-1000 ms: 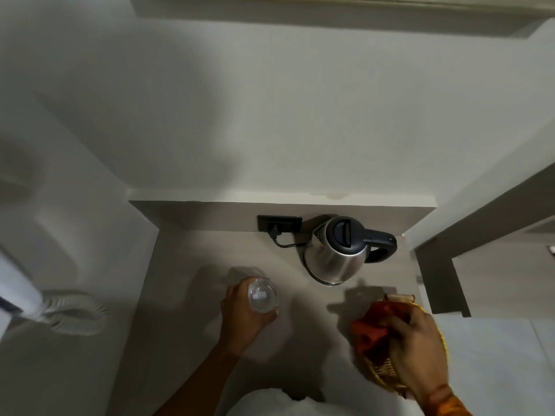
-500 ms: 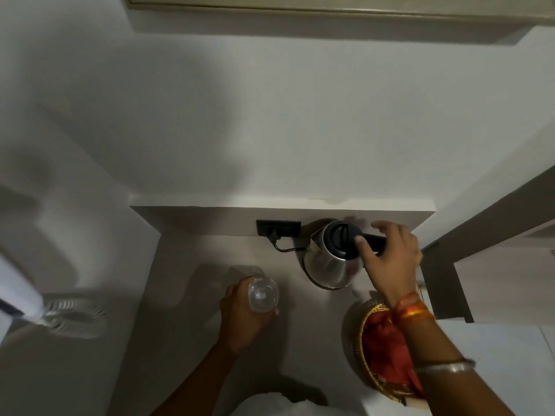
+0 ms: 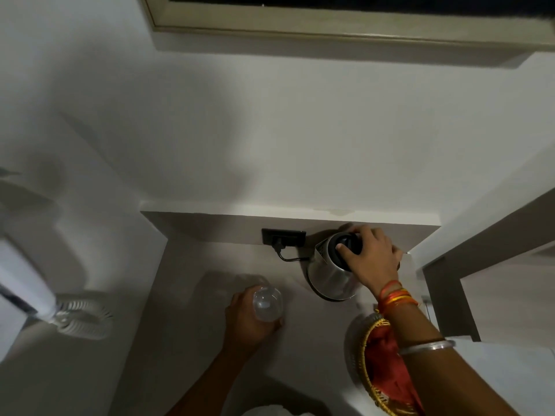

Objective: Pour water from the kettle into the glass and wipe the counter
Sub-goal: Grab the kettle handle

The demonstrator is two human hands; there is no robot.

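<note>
My right hand [image 3: 371, 256] covers the kettle's [image 3: 330, 274] handle, so I can't see the grip. My right forearm hides part of the basket [image 3: 365, 346] and red cloth [image 3: 386, 364], both cut off at the bottom edge. At far left, a blurred white object [image 3: 21, 283] with a coiled cord [image 3: 81, 313] runs off-frame.

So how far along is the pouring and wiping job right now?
Early stage. Done: the left hand holds the glass upright on the counter. In hand: the right hand grips the kettle, which looks slightly tilted; I can't tell if it has left its base. No water stream shows. Left: pouring, then wiping; the red cloth lies in the basket, untouched.
</note>
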